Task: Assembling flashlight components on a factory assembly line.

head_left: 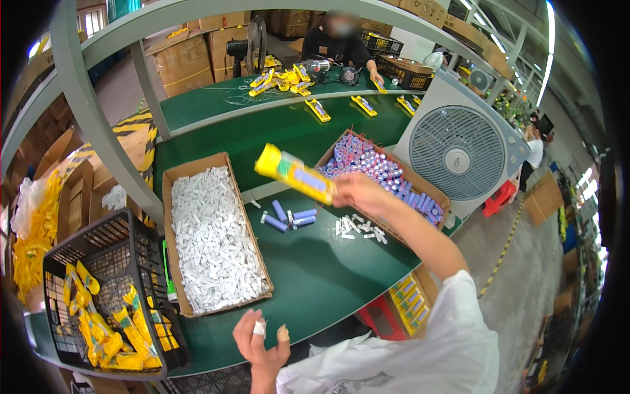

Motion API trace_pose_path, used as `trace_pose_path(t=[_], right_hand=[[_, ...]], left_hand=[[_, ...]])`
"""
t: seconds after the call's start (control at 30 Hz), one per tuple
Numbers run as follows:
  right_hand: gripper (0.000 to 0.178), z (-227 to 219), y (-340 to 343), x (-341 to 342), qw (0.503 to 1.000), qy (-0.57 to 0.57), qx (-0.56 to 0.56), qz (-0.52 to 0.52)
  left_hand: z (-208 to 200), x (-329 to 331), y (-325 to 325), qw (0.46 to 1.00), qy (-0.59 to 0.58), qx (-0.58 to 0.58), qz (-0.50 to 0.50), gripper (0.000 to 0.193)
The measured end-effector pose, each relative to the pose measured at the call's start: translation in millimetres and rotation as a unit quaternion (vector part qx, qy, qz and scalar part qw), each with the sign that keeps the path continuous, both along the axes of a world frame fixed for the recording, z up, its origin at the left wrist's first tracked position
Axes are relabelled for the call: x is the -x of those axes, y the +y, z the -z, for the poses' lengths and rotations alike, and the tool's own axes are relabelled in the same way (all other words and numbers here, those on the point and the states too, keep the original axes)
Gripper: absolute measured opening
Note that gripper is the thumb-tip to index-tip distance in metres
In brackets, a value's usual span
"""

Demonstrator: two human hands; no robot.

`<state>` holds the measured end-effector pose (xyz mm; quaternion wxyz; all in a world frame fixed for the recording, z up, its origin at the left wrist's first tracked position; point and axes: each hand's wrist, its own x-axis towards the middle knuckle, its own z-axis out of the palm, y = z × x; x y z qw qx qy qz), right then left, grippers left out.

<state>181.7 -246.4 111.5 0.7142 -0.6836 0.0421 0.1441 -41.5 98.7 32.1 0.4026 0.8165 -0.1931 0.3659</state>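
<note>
My right hand [359, 193] is stretched out over the green bench, its fingers closed on the near end of a long yellow plastic casing [282, 165]. A green piece and a blue-violet cylinder show inside the casing. Near the bench's front edge, my left hand [261, 343] is empty, its fingers bent and its thumb apart. One of its fingers wears a white wrapping. Several loose purple battery cells [275, 222] lie on the bench under the casing. To their right is a scatter of small white strips [359, 227].
A cardboard box [167, 246] of white pieces stands left of the cells. Beyond it is a black crate [111, 240] with yellow casings. A box of cells [374, 157] and a large fan [457, 154] are at right. Across the belt [256, 128], a person [336, 46] handles yellow casings.
</note>
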Motion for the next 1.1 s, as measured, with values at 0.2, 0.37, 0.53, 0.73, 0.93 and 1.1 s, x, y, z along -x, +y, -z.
trace_pose_path(t=[0.2,0.37,0.53,0.73,0.93,1.1], right_hand=[[0.021,46,15,-230,0.985,-0.037,-0.011,0.171],[0.024,105,32,-371,0.964,-0.008,0.016,0.265],[0.026,164,45,-446,0.935,0.020,0.078,0.345],[0.040,176,81,-472,0.916,0.037,0.295,0.268],[0.060,174,43,-449,0.876,-0.005,0.421,0.236],[0.101,158,75,-353,0.851,-0.079,0.495,0.158]], left_hand=[[58,36,12,0.989,0.134,-0.062,-0.012,0.036],[58,55,31,0.973,0.199,-0.086,-0.080,0.032],[48,87,77,0.934,0.230,-0.133,-0.238,0.022],[-48,59,167,0.930,0.061,-0.293,-0.212,0.016],[-135,-21,237,0.882,0.102,-0.359,-0.287,0.019],[-109,-92,328,0.869,0.336,-0.219,-0.290,0.041]])
